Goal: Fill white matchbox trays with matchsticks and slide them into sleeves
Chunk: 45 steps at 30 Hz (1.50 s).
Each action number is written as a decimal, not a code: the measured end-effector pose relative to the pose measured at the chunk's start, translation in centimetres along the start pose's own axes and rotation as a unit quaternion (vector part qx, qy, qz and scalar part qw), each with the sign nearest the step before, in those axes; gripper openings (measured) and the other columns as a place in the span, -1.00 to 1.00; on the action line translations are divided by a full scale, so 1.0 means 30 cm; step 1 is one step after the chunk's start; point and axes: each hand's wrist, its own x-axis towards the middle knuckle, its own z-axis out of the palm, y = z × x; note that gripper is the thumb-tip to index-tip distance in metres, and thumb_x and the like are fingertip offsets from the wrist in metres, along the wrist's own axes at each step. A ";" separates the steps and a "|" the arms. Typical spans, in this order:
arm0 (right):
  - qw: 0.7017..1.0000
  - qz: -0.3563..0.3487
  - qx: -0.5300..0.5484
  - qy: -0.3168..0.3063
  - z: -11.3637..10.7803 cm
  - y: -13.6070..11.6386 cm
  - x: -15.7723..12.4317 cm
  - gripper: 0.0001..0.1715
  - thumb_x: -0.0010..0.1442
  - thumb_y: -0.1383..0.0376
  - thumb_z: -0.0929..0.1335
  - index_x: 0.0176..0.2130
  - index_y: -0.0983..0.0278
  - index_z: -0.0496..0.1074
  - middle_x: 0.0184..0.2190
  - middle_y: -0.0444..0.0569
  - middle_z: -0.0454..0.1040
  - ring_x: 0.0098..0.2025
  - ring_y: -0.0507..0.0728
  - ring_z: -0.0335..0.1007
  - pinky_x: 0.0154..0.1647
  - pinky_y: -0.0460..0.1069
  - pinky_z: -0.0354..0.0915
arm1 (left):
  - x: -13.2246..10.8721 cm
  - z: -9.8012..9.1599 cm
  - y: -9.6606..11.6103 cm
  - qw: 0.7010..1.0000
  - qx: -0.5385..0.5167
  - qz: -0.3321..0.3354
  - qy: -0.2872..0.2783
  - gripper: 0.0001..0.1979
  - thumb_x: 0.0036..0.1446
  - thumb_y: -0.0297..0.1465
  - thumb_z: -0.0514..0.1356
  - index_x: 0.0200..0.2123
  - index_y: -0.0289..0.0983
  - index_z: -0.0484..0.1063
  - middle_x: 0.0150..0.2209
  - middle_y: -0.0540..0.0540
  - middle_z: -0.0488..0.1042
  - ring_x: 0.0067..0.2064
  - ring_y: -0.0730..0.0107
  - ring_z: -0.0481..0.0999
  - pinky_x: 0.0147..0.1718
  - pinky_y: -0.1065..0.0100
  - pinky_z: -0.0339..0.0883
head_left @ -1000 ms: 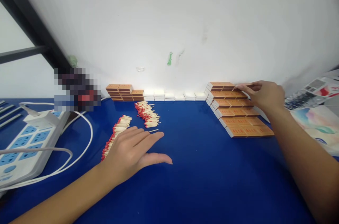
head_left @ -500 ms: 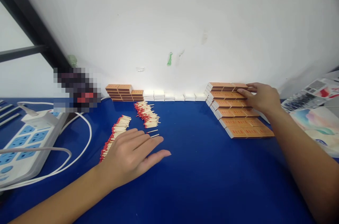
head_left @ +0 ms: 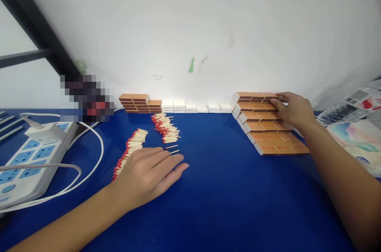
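The right hand [head_left: 294, 110] is reaching in from the right side of the desk [head_left: 223, 188], and its fingertips are pointing left at the end box [head_left: 269, 95] of the top row. That box is lying at the right end of the highest step in the stack [head_left: 258, 127], close to the wall [head_left: 178, 25], just off the fingertips and to the left of the palm. Its long axis is running left to right along the wall, in line with the boxes beside it, so the hand is meeting it at its right end rather than across its middle.

The right grip is standing narrow: the thumb is touching the near side of the row, while the fingers are curling around the far right end. Whether they are really pinching the box or only resting against it, I cannot tell.

The left hand [head_left: 147, 170] is lying well apart from that box, palm down over the near end of the matches [head_left: 135, 143], its fingers stretching out loosely and the thumb lying beside them; its underside is staying out of view. Two loose matches [head_left: 172, 147] are lying just beyond its fingers, pointing left to right. Of the two, the right hand is clearly being the nearer to the end box.
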 end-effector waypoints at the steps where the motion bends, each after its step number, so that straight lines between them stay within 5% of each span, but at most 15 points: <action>1: 1.000 0.008 0.010 -0.004 -0.004 -0.004 -0.002 -0.59 0.33 0.11 0.38 0.06 0.27 0.57 -0.15 0.13 0.72 -0.13 0.27 0.61 -0.03 0.10 0.40 | 0.000 -0.001 0.000 1.000 0.000 0.001 0.000 -0.86 0.27 -0.44 0.40 -0.12 -0.31 0.56 -0.41 0.03 0.61 -0.47 0.46 0.54 -0.48 0.31 0.33; 17: 0.996 0.073 0.057 -0.002 -0.060 -0.075 -0.034 -0.59 0.28 0.07 0.41 0.02 0.25 0.52 -0.13 0.16 0.71 -0.01 0.33 0.57 0.10 0.18 0.34 | 0.005 -0.006 0.004 1.000 0.010 0.008 -0.002 -0.89 0.27 -0.45 0.39 -0.17 -0.30 0.55 -0.47 0.07 0.52 -0.50 0.47 0.46 -0.46 0.34 0.35; 29: 0.993 0.083 0.078 0.026 -0.061 -0.108 -0.044 -0.73 0.20 0.10 0.46 -0.19 0.22 0.52 -0.24 0.09 0.69 -0.13 0.28 0.62 0.02 0.14 0.40 | 0.002 -0.004 0.005 1.000 0.010 0.007 -0.010 -0.96 0.33 -0.44 0.34 -0.19 -0.28 0.55 -0.50 0.08 0.50 -0.51 0.50 0.45 -0.49 0.37 0.32; 38: 0.994 0.086 0.058 0.037 -0.076 -0.109 -0.046 -0.61 0.23 0.02 0.42 -0.10 0.24 0.52 -0.17 0.15 0.69 -0.11 0.34 0.59 0.03 0.18 0.38 | 0.005 -0.005 -0.001 1.000 0.010 0.016 -0.012 -0.96 0.35 -0.43 0.31 -0.19 -0.28 0.54 -0.51 0.08 0.49 -0.52 0.49 0.47 -0.50 0.38 0.33; 41: 0.995 0.051 0.011 0.088 -0.133 -0.176 -0.070 -0.63 0.33 0.06 0.32 -0.10 0.26 0.53 -0.10 0.22 0.67 -0.03 0.40 0.55 0.09 0.24 0.33 | -0.004 -0.001 0.017 0.999 -0.011 0.027 -0.039 -0.91 0.36 -0.38 0.30 -0.19 -0.28 0.55 -0.52 0.06 0.49 -0.53 0.45 0.45 -0.51 0.34 0.32; 45: 0.987 -0.043 0.050 0.145 -0.233 -0.403 -0.182 -0.64 0.41 0.10 0.24 -0.15 0.24 0.53 -0.20 0.18 0.62 -0.05 0.37 0.50 0.09 0.23 0.31 | -0.021 0.006 0.069 0.993 -0.054 0.064 -0.086 -0.87 0.39 -0.37 0.24 -0.21 -0.29 0.55 -0.53 0.05 0.47 -0.56 0.42 0.39 -0.57 0.28 0.25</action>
